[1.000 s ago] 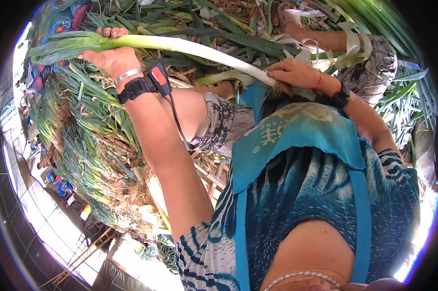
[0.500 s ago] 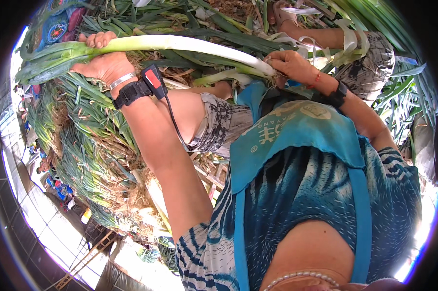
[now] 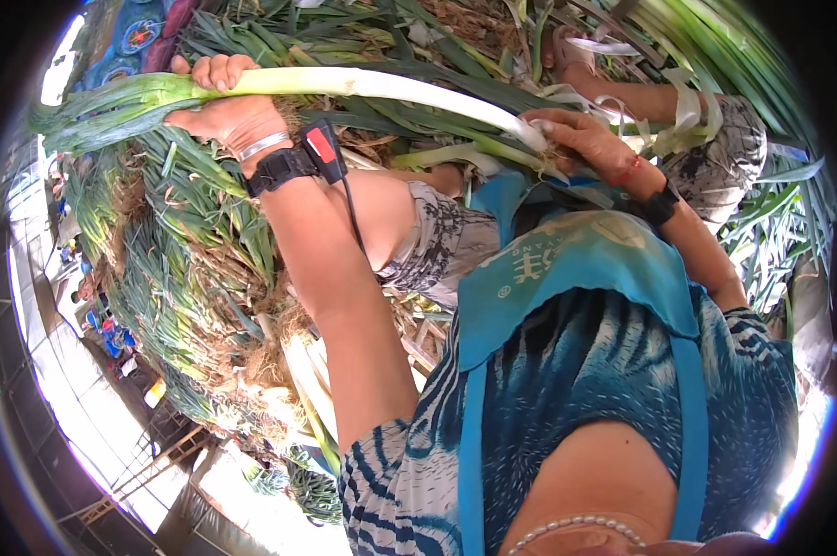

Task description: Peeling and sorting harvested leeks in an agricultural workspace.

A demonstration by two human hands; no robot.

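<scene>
A long leek (image 3: 395, 88) stretches across in front of me, its green leaves at the left and its white shank bending down to the right. My left hand (image 3: 228, 104) is wrapped round it where the leaves begin. At the root end my right hand (image 3: 581, 141) is closed, fingertips pinching the white tip; what lies under those fingers is partly hidden. Peeled leaf strips (image 3: 687, 111) hang over my right knee. Loose leek leaves lie below the held leek, between my legs.
A big heap of leeks with roots (image 3: 191, 278) lies to my left. More long green leeks (image 3: 743, 56) are stacked at the far right. A patterned blue and red cloth (image 3: 140, 37) is at the upper left. Leaf scraps cover the ground ahead.
The whole scene has shifted slightly right in view. Both hands keep their hold on the leek, and the right fingers have changed position a little at the root end.
</scene>
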